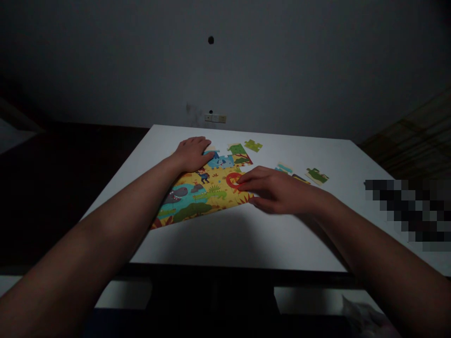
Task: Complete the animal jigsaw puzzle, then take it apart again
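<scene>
Head camera, and here's the left hand point(192, 154), palm down with fingers spread, gripping nothing, resting on the far-left part of the jigsaw puzzle point(211, 204)! Over to the right hand point(276, 190): fingers bent, tips at the puzzle's right edge by the printed lion point(232, 180); whether they're pinching a piece, can't tell. The puzzle spreads between and nearer than the 2 hands on the white table point(211, 244). Just beyond the right hand, 3 loose pieces point(317, 176); farther out, left of those, 1 green piece point(253, 145).

Table point(218, 249) open on near side of puzzle point(211, 187); left hand point(192, 154) blocks its far-left part, right hand point(273, 190) its right edge.
</scene>
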Demonstrator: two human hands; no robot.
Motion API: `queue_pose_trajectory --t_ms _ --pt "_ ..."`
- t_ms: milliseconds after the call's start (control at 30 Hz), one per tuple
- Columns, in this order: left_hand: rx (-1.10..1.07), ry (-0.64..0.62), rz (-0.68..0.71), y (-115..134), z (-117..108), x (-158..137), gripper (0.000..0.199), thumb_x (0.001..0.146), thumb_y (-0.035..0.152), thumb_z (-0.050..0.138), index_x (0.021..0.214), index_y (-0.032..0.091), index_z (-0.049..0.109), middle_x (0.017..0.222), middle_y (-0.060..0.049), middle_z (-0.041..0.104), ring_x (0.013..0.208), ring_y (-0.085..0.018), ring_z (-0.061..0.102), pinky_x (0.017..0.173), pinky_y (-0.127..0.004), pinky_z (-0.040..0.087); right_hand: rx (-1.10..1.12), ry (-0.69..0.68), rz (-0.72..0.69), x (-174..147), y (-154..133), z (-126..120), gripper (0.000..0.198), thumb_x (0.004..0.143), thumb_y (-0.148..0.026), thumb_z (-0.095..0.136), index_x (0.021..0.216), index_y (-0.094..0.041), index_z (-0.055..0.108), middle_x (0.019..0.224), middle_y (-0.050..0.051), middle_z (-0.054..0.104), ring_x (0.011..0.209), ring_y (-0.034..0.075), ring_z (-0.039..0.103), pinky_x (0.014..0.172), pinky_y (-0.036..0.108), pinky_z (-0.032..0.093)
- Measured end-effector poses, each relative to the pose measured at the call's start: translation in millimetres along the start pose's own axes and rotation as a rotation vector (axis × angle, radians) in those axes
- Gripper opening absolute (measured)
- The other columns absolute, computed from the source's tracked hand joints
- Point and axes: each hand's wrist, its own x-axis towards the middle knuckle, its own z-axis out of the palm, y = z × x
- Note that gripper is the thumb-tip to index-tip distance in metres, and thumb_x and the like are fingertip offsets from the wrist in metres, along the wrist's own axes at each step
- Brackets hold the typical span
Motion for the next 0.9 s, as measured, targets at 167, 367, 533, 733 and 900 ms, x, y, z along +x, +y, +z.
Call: queue_pose_trajectory --t_ms 167,367,533,733,900 --pt "0.005 -0.009 -0.009 2 -2 -1 0.073 0.117 0.068 0.047 0.177 0.029 0.06 0.19 -0.012 0.052 0.175 -0.041 0.047 0.145 -0.06 0.037 -0.022 -0.007 -0.02 2 -4 2 0.044 0.103 -0.025 0.08 0.146 -0.026 0.088 0.153 0.014 0.085 0.145 0.038 0.077 0.13 0.062 0.058" --pt "0.037 -0.025 0.017 -1 -1 1 0.078 0.118 0.067 0.042 0.18 0.022 0.056 0.191 -0.016 0.05 0.176 -0.041 0.046 0.144 -0.059 0.038 -0.096 0.102 0.138 -14 6 -32 0.034 0.104 -0.03 0.075 0.133 -0.029 0.091 0.136 0.008 0.091 0.126 0.032 0.084 0.113 0.049 0.067" --pt "0.051 -0.002 0.032 -14 8 8 0.078 0.118 0.067 0.041 0.18 0.022 0.058 0.191 -0.017 0.05 0.176 -0.043 0.046 0.144 -0.062 0.038 -0.435 0.335 0.66 -69 20 -99 0.042 0.103 -0.031 0.067 0.137 -0.023 0.09 0.124 0.014 0.092 0.109 0.033 0.086 0.102 0.045 0.067" --pt "0.086 -0.029 0.058 -6 12 6 0.081 0.12 0.064 0.034 0.183 0.017 0.052 0.193 -0.022 0.045 0.178 -0.042 0.043 0.143 -0.06 0.037 -0.478 0.09 0.916 -108 27 -85 0.046 0.11 -0.046 0.066 0.14 -0.017 0.086 0.143 0.023 0.086 0.12 0.038 0.084 0.109 0.051 0.065" --pt "0.077 -0.062 0.113 12 12 -3 0.081 0.121 0.065 0.035 0.185 0.017 0.049 0.197 -0.021 0.039 0.182 -0.042 0.039 0.147 -0.057 0.032 -0.543 0.057 0.795 -101 18 -38 0.054 0.109 -0.063 0.073 0.132 -0.017 0.087 0.147 0.025 0.079 0.141 0.044 0.071 0.124 0.055 0.057"
